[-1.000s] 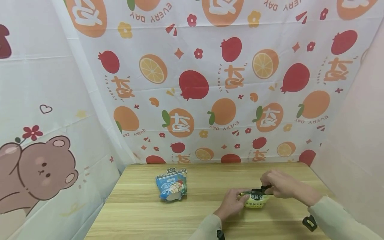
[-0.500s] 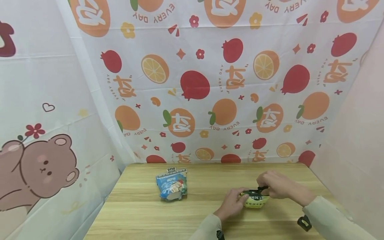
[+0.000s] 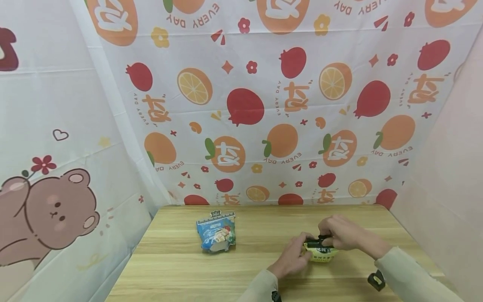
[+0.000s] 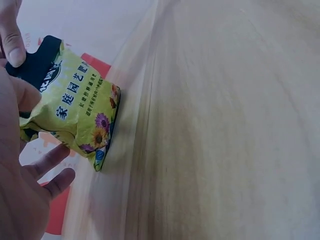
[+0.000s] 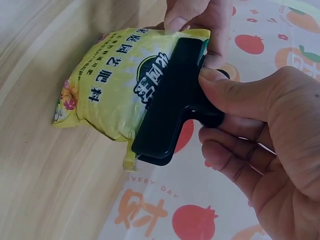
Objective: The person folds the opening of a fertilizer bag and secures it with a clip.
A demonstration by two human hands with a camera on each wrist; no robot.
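Observation:
A small yellow fertilizer bag (image 3: 320, 256) with flowers printed on it stands on the right half of the table. Across its folded top edge lies a wide black bag clip (image 5: 167, 105). My right hand (image 3: 341, 233) pinches the clip's handle between thumb and fingers. At the bag's other top corner my left hand (image 3: 292, 258) grips the edge with its thumb, as the right wrist view shows. In the left wrist view, some left fingers stretch out beneath the bag (image 4: 82, 105), and the clip (image 4: 37, 65) is partly hidden by the left thumb.
A blue snack-like bag (image 3: 216, 235) with a piano-key patterned clip (image 3: 216, 217) along its top lies on the left of the wooden table (image 3: 181, 272). Fruit-printed curtain (image 3: 245, 105) hangs behind the table, with white sheeting at both sides.
My right hand has slid left with the black clip along the top of the yellow bag. The left hand has shifted its fingers at the corner. The blue bag stays put.

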